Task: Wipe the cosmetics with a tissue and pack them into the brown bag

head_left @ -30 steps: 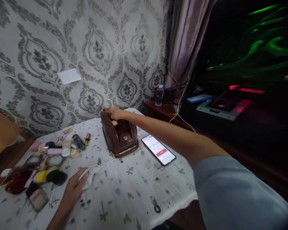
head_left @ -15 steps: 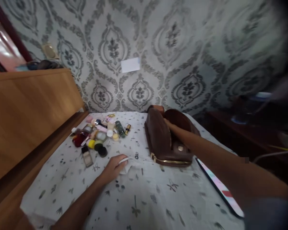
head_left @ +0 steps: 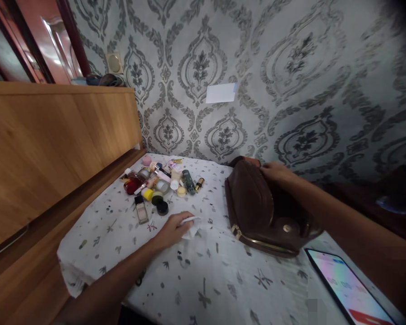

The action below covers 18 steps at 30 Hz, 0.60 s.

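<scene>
My left hand [head_left: 173, 229] rests on the patterned tablecloth [head_left: 203, 266], fingers closed round a crumpled white tissue or wipe [head_left: 192, 231]. At the right stands a dark brown leather bag [head_left: 248, 198] with a gold zip along its base and its top gaping. My right hand [head_left: 276, 175] grips the bag's far upper rim; its fingertips are partly hidden. Left of the bag lies a heap of cosmetics, among them a beige foundation bottle [head_left: 141, 212], a black-lidded jar [head_left: 162, 207], a dark green bottle [head_left: 188, 182] and a gold-and-black lipstick [head_left: 199, 185].
A phone [head_left: 350, 286] with a lit screen lies at the right, under my right forearm. A wooden panel [head_left: 61, 131] borders the table on the left. Patterned wallpaper [head_left: 203, 58] rises behind, bearing a white paper [head_left: 221, 93]. A wall socket [head_left: 114, 63] is at upper left.
My right hand has come from inside the bag to its far rim. The view has turned left, so everything sits further right. The left hand still holds the white tissue.
</scene>
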{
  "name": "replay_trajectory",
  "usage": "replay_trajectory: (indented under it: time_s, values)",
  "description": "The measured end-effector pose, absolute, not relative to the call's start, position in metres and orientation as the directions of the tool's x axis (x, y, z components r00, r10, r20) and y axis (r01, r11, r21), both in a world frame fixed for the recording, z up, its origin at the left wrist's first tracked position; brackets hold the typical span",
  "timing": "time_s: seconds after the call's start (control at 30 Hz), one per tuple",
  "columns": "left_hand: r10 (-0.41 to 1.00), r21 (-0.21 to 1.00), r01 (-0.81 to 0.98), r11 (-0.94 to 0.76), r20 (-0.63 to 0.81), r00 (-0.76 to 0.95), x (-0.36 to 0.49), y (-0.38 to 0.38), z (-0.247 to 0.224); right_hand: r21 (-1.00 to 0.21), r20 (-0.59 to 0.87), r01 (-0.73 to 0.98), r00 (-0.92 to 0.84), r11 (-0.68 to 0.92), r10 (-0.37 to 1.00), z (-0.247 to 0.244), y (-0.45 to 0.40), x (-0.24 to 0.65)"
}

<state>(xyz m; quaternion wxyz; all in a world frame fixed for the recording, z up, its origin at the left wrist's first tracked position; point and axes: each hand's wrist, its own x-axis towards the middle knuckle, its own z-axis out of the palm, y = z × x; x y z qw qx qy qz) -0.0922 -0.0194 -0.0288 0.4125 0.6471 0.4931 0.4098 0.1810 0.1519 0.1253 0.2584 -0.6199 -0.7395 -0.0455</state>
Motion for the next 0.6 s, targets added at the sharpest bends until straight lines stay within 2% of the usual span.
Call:
replay_trajectory:
  time_s: [0.07, 0.13, 0.17, 0.23, 0.3, 0.37, 0.43, 0.47, 0.53, 0.6]
  values:
    - [0.988, 0.952, 0.272, -0.143, 0.119, 0.103, -0.099, -0.016, -0.028, -0.291, 0.409, 0.944, -0.024, 0.156, 0.912, 0.131, 0.149, 0.187]
    - [0.982, 0.947, 0.260, -0.188, 0.187, 0.030, -0.107, -0.010, -0.025, -0.342, 0.516, 0.914, -0.011, 0.218, 0.857, 0.134, 0.132, 0.186]
    - [0.972, 0.939, 0.259, -0.227, 0.235, -0.001, -0.111, -0.007, -0.023, -0.360, 0.620, 0.878, -0.029, 0.317, 0.784, 0.132, 0.118, 0.182]
    - [0.952, 0.922, 0.262, -0.285, 0.305, -0.038, -0.121, -0.001, -0.016, -0.280, 0.791, 0.757, -0.166, 0.590, 0.588, 0.120, 0.085, 0.168]
    - [0.948, 0.914, 0.287, -0.286, 0.314, -0.055, -0.134, 0.007, -0.008, -0.276, 0.829, 0.583, -0.257, 0.764, 0.496, 0.095, 0.054, 0.145]
    - [0.941, 0.874, 0.397, -0.281, 0.333, -0.065, -0.151, 0.017, 0.004, -0.405, 0.743, 0.464, -0.335, 0.788, 0.579, 0.062, 0.031, 0.118]
    - [0.910, 0.752, 0.593, -0.286, 0.408, -0.079, -0.174, 0.033, 0.019, -0.577, 0.599, 0.376, -0.408, 0.725, 0.689, 0.027, 0.019, 0.089]
    - [0.884, 0.652, 0.715, -0.253, 0.457, -0.104, -0.188, 0.042, 0.028, -0.671, 0.518, 0.344, -0.417, 0.657, 0.747, 0.010, 0.015, 0.076]
    - [0.861, 0.608, 0.774, -0.177, 0.476, -0.177, -0.219, 0.064, 0.046, -0.842, 0.340, 0.270, -0.407, 0.467, 0.848, -0.017, 0.011, 0.055]
    - [0.846, 0.584, 0.807, -0.082, 0.469, -0.253, -0.251, 0.088, 0.063, -0.928, 0.193, 0.233, -0.366, 0.290, 0.910, -0.035, 0.007, 0.042]
